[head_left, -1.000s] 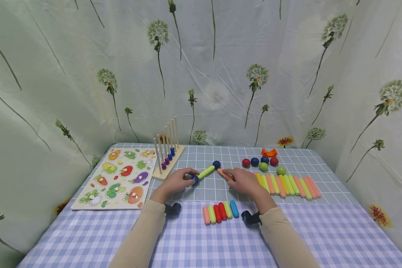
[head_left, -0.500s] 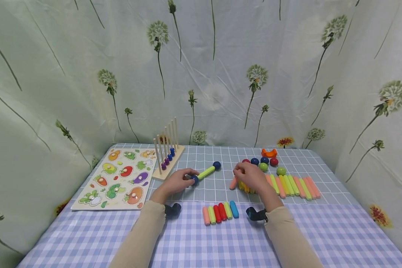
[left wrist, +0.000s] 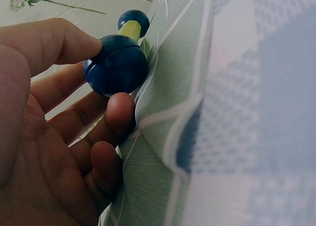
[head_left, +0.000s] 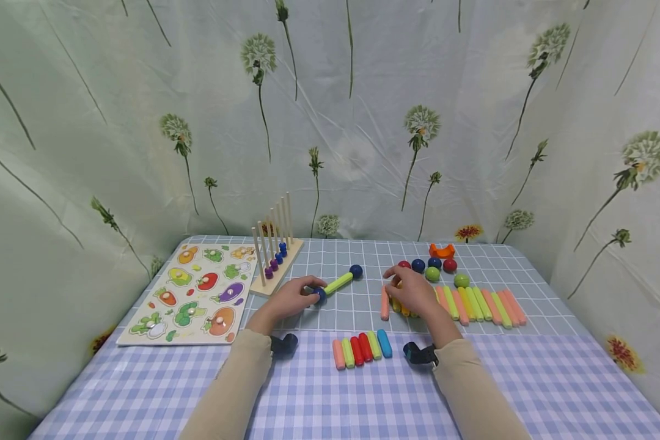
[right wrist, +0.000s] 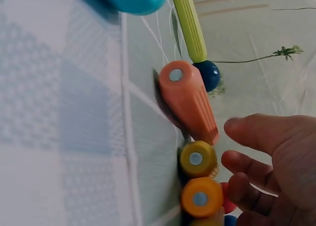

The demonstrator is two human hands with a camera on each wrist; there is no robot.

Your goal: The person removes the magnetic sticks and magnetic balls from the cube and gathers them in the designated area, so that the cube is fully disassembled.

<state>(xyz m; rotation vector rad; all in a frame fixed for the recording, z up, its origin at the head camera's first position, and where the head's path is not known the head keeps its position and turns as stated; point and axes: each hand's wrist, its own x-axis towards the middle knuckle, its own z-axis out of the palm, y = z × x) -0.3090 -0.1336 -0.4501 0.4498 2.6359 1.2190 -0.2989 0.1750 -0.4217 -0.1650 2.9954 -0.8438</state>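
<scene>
My left hand (head_left: 293, 297) pinches a dark blue ball (left wrist: 116, 68) between thumb and fingers, low over the grey cloth. A yellow-green magnetic stick (head_left: 338, 283) runs from that ball away to the right, with a second blue ball (head_left: 355, 271) at its far end. My right hand (head_left: 416, 293) hovers over the left part of a row of sticks, fingers loosely bent and holding nothing. Just left of its fingertips lies a salmon stick (right wrist: 190, 102), apart from the thumb. Beside that stick are yellow and orange sticks (right wrist: 200, 196), partly hidden under the hand in the head view.
Red, blue and green balls (head_left: 432, 274) and an orange curved piece (head_left: 442, 251) lie behind the row of sticks (head_left: 481, 304). Several short sticks (head_left: 365, 347) lie nearer on the checked cloth. A vegetable puzzle board (head_left: 198, 330) and a peg stand with beads (head_left: 264, 285) occupy the left.
My right hand has moved right, carrying the salmon stick from beside the far blue ball to the row's left end, and has let go of it. The left hand has stayed in place.
</scene>
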